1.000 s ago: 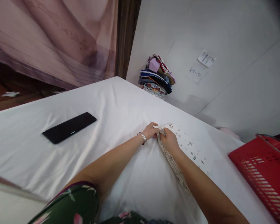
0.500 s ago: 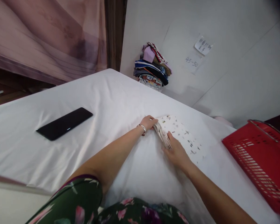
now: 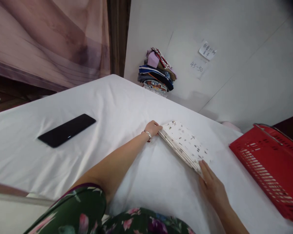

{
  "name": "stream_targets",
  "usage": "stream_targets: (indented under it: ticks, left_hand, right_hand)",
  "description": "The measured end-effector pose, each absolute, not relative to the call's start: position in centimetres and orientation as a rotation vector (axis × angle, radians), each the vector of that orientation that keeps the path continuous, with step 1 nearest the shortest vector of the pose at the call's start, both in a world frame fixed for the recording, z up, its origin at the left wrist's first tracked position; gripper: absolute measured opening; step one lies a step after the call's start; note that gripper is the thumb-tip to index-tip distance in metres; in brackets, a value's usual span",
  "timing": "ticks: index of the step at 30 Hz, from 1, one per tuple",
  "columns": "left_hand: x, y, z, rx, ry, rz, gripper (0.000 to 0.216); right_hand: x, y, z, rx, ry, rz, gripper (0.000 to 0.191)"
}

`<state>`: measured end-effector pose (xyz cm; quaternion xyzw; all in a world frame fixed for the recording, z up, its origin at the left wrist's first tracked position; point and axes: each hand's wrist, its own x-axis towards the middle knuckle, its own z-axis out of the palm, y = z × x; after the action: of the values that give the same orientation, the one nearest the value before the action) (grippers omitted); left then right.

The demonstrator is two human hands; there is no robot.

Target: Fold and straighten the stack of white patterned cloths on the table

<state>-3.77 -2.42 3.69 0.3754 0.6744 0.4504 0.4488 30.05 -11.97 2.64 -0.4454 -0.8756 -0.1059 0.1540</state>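
A white cloth (image 3: 185, 139) with a small scattered print lies folded in several layers on the white-covered table, its stacked folds facing me. My left hand (image 3: 153, 128), with a bracelet at the wrist, pinches the far left corner of the folds. At the near right corner, my right hand (image 3: 211, 182) grips the layered edge, thumb on top and the other fingers partly hidden underneath. The folded edge runs straight between both hands.
A black phone-like slab (image 3: 67, 130) lies to the left on the white sheet (image 3: 127, 100). At the right stands a red plastic basket (image 3: 271, 162). Beyond the far edge is a pile of folded clothes (image 3: 157, 71) against the wall, which bears paper notes (image 3: 207, 51).
My right hand has slid along the folded edge toward the near right corner, uncovering more of the layers. My left hand stays on its corner.
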Motion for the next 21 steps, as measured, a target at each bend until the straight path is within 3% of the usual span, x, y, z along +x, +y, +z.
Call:
stream_targets:
  ticks: [8, 11, 15, 21]
  left_hand:
    - [-4.2, -2.7, 4.0, 1.113, 1.838, 0.991, 0.023]
    - [-4.5, -2.7, 4.4, 1.054, 1.744, 0.963, 0.023]
    - [-5.1, -3.0, 5.1, 1.013, 1.65, 0.923, 0.028]
    - [-5.7, -3.2, 5.4, 1.223, 1.777, 0.759, 0.042]
  right_hand:
    - [29.3, -13.0, 3.5, -1.174, -2.656, -0.229, 0.051]
    - [27.2, -12.9, 5.6, -1.224, -2.63, -0.077, 0.049]
    - [22.5, -11.3, 8.5, -1.278, -2.438, 0.248, 0.032]
    - [18.0, -7.6, 7.8, -1.421, -2.416, 0.395, 0.023]
